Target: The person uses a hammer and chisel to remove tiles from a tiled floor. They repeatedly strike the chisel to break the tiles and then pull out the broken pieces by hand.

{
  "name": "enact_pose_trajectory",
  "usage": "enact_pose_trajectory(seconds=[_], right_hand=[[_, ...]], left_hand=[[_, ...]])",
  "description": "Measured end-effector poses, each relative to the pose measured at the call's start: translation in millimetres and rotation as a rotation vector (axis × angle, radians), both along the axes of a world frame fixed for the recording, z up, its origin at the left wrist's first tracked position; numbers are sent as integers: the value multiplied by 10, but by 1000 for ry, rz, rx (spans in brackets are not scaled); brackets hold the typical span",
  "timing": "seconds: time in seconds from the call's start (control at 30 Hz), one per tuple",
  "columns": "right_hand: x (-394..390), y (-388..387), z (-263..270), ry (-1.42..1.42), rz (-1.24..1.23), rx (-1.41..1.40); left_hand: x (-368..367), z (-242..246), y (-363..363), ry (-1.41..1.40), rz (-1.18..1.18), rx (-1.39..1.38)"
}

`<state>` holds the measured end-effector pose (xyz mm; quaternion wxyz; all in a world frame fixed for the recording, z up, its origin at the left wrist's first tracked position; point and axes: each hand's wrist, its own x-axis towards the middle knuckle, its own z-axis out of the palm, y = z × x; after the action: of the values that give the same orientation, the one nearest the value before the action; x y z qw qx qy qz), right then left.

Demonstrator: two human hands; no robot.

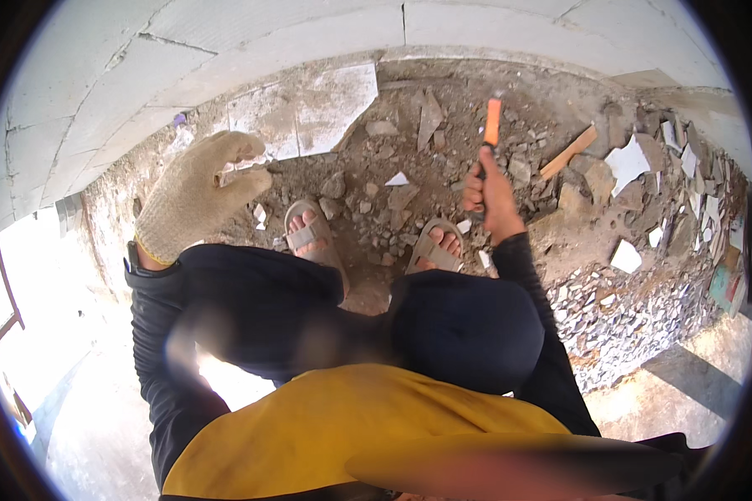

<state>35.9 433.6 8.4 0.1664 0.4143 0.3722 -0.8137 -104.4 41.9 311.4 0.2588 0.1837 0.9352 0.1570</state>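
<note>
My right hand [494, 195] is bare and closed round the black grip of a tool with an orange shaft [492, 122], perhaps a hammer; its far end is blurred over the rubble. My left hand [203, 188], in a beige knitted work glove, is raised at the left with thumb and fingers apart and nothing visible between them. Beyond the glove, whitish floor tiles [332, 109] with a broken edge lie against the foot of the wall. Broken stone and soil [382, 213] cover the ground between my sandalled feet and the wall.
A pale block wall [326, 31] curves across the top. An orange-brown strip [568, 152] lies right of my right hand. Sharp white tile shards [628, 164] and larger broken slabs are heaped farther right, above a spread of small chips [626, 319]. A sandal [313, 238] stands amid loose stones.
</note>
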Motion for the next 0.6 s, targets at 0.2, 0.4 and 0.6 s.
enact_pose_trajectory(seconds=[0.2,0.4,0.6], right_hand=[[578,1384,544,137,-111,283],[91,1811,1551,348,-1003,798],[-81,-51,152,74,-456,511]], left_hand=[[58,-39,-177,-29,92,-91],[104,-61,-342,-100,176,-10],[-16,-35,-135,-152,79,-10]])
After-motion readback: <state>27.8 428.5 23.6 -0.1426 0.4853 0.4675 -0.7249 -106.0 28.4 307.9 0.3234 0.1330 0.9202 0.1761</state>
